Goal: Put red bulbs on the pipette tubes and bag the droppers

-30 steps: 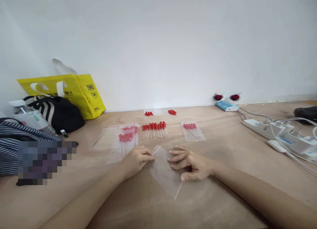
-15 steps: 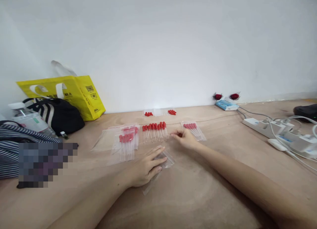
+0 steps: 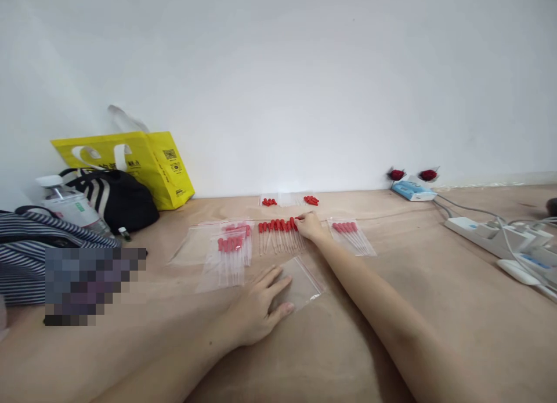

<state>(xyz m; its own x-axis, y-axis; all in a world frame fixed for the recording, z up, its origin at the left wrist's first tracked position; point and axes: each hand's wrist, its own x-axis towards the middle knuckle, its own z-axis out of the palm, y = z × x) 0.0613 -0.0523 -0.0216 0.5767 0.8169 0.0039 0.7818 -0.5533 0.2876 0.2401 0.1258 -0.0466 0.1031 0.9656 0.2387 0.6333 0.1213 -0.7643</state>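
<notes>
My left hand (image 3: 263, 304) lies with fingers spread on a clear zip bag (image 3: 300, 281), partly covering it. Beyond it is a row of glass droppers (image 3: 278, 226) with red rubber bulbs, side by side on the table. My right hand (image 3: 310, 225) is at the row's right end, its fingers closed at the red bulb of the last dropper. Zip bags holding red-bulbed droppers (image 3: 230, 246) overlap left of the row. Another bag of droppers (image 3: 351, 234) lies to the right of my right hand.
At the back lie small red bulbs (image 3: 311, 200) on clear bags. On the left stand a yellow bag (image 3: 167, 182), a black pouch (image 3: 130, 205), a bottle (image 3: 72, 205) and a striped cloth item (image 3: 26, 258). Power strips (image 3: 491, 234) with cables and a blue tissue pack (image 3: 413, 190) are on the right.
My right hand has moved in to the right end of the dropper row and closed on a bulb. The zip bag under my left hand now lies flatter and more exposed. The view has shifted slightly.
</notes>
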